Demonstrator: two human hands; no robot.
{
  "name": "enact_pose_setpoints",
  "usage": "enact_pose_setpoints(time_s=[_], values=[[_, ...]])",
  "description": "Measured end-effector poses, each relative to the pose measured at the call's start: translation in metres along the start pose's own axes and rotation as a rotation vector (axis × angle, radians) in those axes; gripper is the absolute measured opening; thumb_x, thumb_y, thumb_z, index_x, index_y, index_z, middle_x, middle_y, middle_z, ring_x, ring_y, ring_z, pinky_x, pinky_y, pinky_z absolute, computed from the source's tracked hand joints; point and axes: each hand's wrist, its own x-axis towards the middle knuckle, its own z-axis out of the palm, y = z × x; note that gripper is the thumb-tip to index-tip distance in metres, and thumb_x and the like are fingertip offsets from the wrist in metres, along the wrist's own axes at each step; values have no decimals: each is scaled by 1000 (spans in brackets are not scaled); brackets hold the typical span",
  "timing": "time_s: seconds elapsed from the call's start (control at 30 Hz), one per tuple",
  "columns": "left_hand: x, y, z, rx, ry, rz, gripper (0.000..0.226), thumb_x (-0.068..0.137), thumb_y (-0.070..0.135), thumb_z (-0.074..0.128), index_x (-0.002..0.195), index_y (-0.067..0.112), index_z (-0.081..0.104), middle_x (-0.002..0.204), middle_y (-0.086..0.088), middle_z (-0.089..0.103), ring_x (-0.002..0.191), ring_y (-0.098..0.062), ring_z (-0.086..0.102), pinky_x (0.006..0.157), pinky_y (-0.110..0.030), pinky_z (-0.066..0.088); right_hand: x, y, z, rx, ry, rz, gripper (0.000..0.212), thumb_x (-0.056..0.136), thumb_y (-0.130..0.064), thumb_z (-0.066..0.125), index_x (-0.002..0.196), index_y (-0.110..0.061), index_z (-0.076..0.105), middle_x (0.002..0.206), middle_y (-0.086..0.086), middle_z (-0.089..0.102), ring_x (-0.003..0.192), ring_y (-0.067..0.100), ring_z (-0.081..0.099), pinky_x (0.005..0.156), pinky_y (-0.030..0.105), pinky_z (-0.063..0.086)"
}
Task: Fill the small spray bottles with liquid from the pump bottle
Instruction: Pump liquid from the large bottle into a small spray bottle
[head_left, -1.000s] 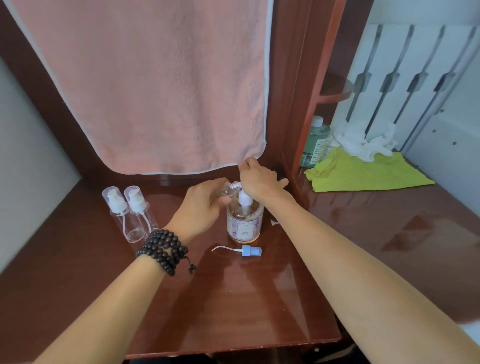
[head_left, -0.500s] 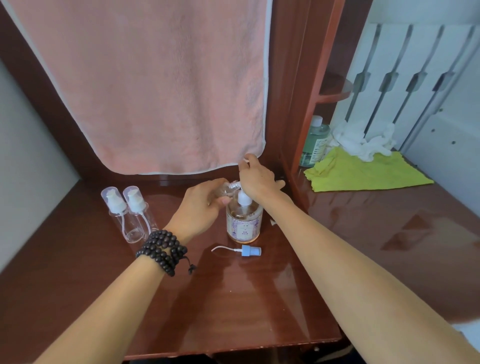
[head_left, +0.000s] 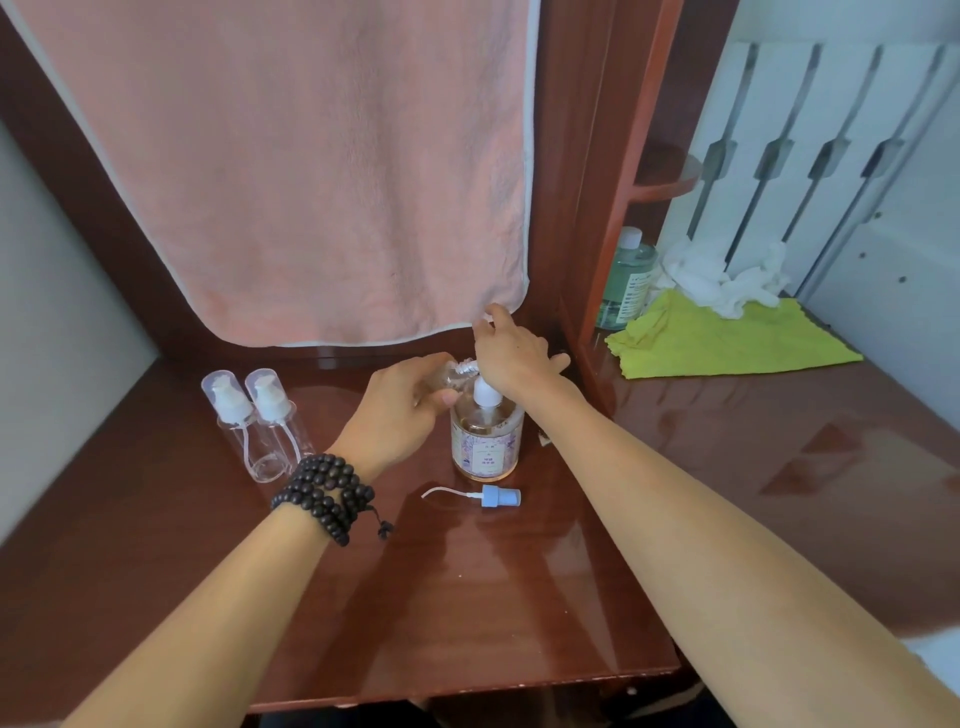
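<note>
The pump bottle (head_left: 486, 441), clear with amber liquid and a flowery label, stands on the wooden desk (head_left: 467, 597). My right hand (head_left: 511, 351) lies over its white pump head, fingers bent down on it. My left hand (head_left: 402, 410) grips a small clear bottle (head_left: 451, 375), tilted with its threaded neck towards the pump spout. A blue spray cap (head_left: 496, 496) with its white tube lies on the desk in front of the pump bottle. Two more small clear bottles (head_left: 257, 423) with white pump caps stand at the left.
A pink towel (head_left: 311, 171) hangs behind the bottles. A wooden partition (head_left: 597, 234) rises just right of the pump bottle. Beyond it are a green bottle (head_left: 626, 280), a yellow-green cloth (head_left: 727, 338) and crumpled white tissue (head_left: 722, 280).
My right hand has risen a little over the pump head, its fingers lifting towards the towel's hem. My left hand and the small bottle have stayed in place.
</note>
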Motion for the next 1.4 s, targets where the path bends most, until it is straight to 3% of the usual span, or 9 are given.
enact_pose_setpoints(time_s=[0.23,0.33,0.53,0.7,0.87,1.0,1.13,1.23,1.4], values=[[2,-1,1,-9,34,-8,27,91,16,63,118,16,65,94,-1,68,84,-19,58,70,-2,36,3,0,-2,-4,-6,-2,49,106,-39,18,155,-38,26,139,8,56,134,37,39,102,56,19],[1,-4,7,0,16,-11,18,90,14,62,108,16,66,82,3,64,72,-8,50,64,-10,35,3,4,4,-15,-14,26,49,106,-36,20,155,-39,29,145,7,53,136,36,37,102,55,20],[-1,0,2,-1,-6,-4,15,90,13,61,104,18,65,78,9,61,71,0,51,64,-11,35,-1,1,0,-40,-21,30,49,106,-37,20,152,-35,34,142,10,52,134,37,37,103,56,20],[0,6,-5,-21,21,5,22,91,15,62,112,15,65,98,-2,70,92,-20,60,73,-4,36,0,-6,-11,-77,53,-26,43,105,-34,21,140,-26,45,126,10,59,125,35,44,101,55,22],[2,3,-2,-20,16,-2,16,89,13,62,104,16,66,85,4,68,80,-13,57,68,-3,36,-2,-3,-7,-93,29,-4,45,106,-29,21,148,-30,37,130,10,57,128,36,41,103,56,21],[-1,0,3,-1,-21,-13,12,88,11,60,95,20,65,71,10,59,66,0,49,64,-14,35,-3,3,2,-75,16,21,46,105,-30,21,146,-30,41,134,10,57,130,37,41,104,57,21],[-3,0,2,-17,-12,-18,14,90,15,61,103,19,65,78,9,64,71,-3,53,65,-11,35,-4,-2,-3,-95,8,27,47,106,-31,21,149,-29,39,138,11,55,132,37,40,106,57,20],[-2,1,-2,-57,11,-27,20,91,19,62,111,19,65,92,3,69,85,-16,59,70,-10,37,-4,-8,-10,-100,50,-10,45,105,-30,21,144,-26,42,130,11,58,127,36,44,105,57,22],[0,0,-4,-51,5,5,11,91,21,63,102,22,65,77,9,62,73,-12,54,64,-11,34,-4,-8,-11,-80,56,-2,43,105,-28,20,141,-24,43,123,11,60,123,36,46,104,56,23]])
